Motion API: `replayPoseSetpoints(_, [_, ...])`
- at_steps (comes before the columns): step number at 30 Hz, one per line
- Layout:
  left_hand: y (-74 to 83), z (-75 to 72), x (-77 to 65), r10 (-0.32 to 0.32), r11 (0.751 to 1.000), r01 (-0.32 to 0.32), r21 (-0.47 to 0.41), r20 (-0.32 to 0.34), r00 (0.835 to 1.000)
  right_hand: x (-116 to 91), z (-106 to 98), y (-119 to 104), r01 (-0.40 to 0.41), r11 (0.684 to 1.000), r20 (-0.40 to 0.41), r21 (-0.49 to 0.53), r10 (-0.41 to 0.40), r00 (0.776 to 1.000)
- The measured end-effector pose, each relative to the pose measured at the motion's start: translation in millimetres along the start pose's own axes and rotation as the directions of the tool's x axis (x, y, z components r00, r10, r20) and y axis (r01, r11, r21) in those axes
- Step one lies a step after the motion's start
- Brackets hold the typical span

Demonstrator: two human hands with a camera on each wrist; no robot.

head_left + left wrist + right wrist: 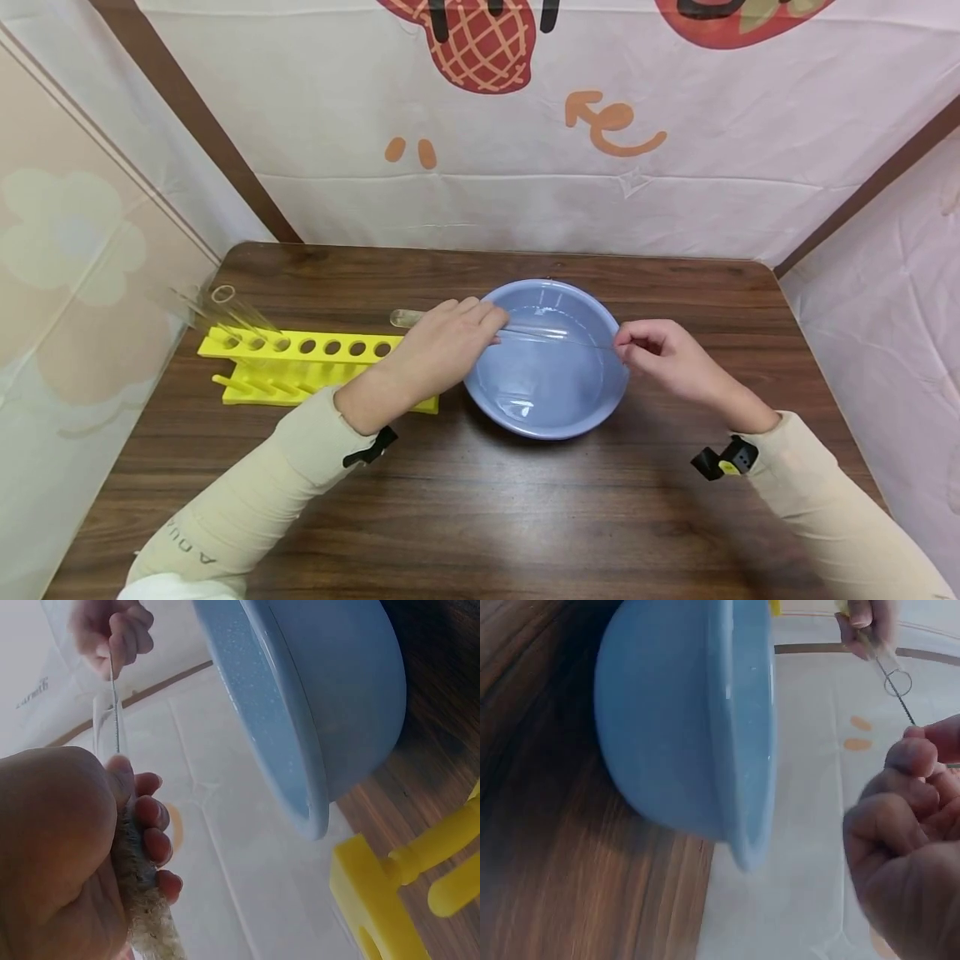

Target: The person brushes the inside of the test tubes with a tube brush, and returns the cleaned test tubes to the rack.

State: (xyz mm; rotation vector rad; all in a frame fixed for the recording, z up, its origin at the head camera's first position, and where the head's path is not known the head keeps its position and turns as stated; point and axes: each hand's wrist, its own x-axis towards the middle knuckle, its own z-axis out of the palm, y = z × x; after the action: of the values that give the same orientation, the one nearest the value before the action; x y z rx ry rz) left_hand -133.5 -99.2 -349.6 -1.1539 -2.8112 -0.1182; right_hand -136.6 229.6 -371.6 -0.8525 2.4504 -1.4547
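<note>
at the left of the head view lies one yellow test tube rack (300,346) on the wooden table (480,517); its top row shows about seven round holes, with a row of pegs below. two clear glass tubes (232,312) lean in its leftmost holes, tilted toward the upper left of the frame; whether anything is inside them cannot be told.

just right of the rack, near the frame's middle, the left hand (442,346) is curled around one more clear test tube (408,317), held level, its rounded end poking out to the left of the fingers. in the left wrist view a bristly brush head sits inside this tube, within the grip.

one thin wire brush handle (558,337) runs from that tube rightward across one blue basin (581,408), just above its rim. the basin holds clear water, which glints along the bottom.

at the right of the basin the right hand (663,358) pinches the wire's end between thumb and fingertips. the two hands are apart, one at each side of the basin, joined only by tube and wire.
</note>
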Motion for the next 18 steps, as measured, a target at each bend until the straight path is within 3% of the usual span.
replayPoseSetpoints(3, [-2.1,-0.1,-0.5,-0.017,1.000,0.017,-0.015,0.013,1.000,-3.1,-1.5,5.2,0.134,0.973,-0.056,-0.188,-0.146,0.988])
replayPoseSetpoints(8, [-5.8,1.4,-2.7,-0.022,0.999,0.023,-0.030,0.008,1.000,-7.9,-6.2,12.8,0.293,0.858,-0.068,-0.422,-0.353,0.933])
replayPoseSetpoints(13, [-7.9,1.6,-4.7,-0.014,1.000,0.014,-0.024,-0.017,1.000,-11.6,-12.6,15.9,0.333,0.743,-0.061,-0.580,-0.448,0.892])
replayPoseSetpoints(18, [-8.7,0.1,-5.5,-0.025,1.000,0.025,-0.011,0.000,1.000,-14.7,-17.3,17.1,0.335,0.645,-0.059,-0.687,-0.509,0.859])
